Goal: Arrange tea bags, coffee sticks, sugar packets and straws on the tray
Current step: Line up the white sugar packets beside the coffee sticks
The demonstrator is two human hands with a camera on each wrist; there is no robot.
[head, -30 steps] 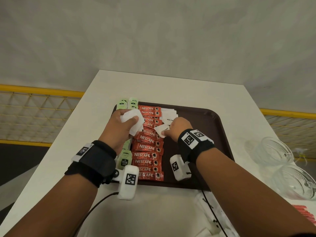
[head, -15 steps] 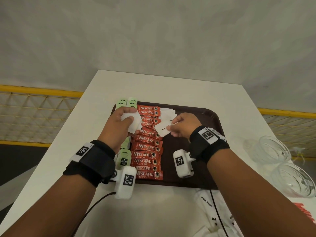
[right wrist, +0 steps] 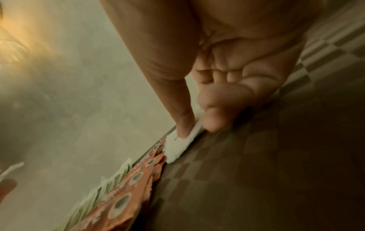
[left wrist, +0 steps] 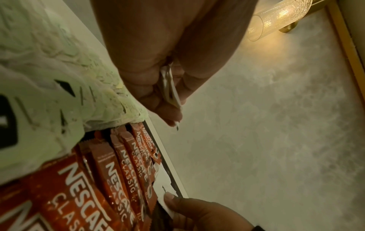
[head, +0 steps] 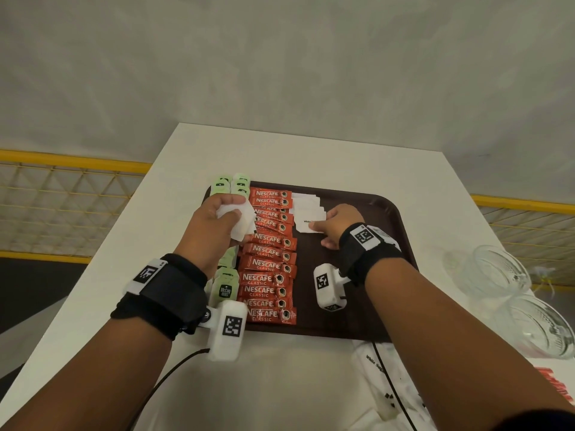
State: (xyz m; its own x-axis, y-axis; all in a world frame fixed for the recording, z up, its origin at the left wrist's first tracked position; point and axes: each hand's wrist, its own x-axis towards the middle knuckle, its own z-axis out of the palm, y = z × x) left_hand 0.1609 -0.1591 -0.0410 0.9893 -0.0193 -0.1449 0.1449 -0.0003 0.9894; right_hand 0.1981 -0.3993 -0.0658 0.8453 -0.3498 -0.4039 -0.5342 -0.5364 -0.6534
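Head view: a dark brown tray (head: pixel 395 219) is seen on a white table (head: pixel 311 150), close to the table's near edge. Along the tray's left edge a column of green tea bags (head: pixel 231 185) is laid, reaching from the far-left corner toward the near-left corner. Just beside it, a column of red coffee sticks (head: pixel 269 265) is stacked in overlapping rows from the far edge to the near edge. Next to the sticks, at the far edge, a short overlapping column of white sugar packets (head: pixel 306 203) is placed.

A bundle of white sugar packets (head: pixel 241 222) is gripped in the left hand (head: pixel 214 225), fingers curled round it, above the boundary between tea bags and coffee sticks. In the left wrist view the thin edges of these packets (left wrist: pixel 168 84) are seen pinched between thumb and fingers (left wrist: pixel 142 75).

A single sugar packet (head: pixel 306 227) is pinched by the right hand (head: pixel 337 228) at the near end of the sugar column, on or just above the tray floor. In the right wrist view that packet (right wrist: pixel 181 145) is held between thumb and fingertip (right wrist: pixel 215 120), touching the ends of the coffee sticks (right wrist: pixel 126 203).

On the table's right side, two clear glass bowls (head: pixel 510 287) are stacked apart from the tray. A white bag printed "White Sugar" (head: pixel 382 377) lies at the near edge.
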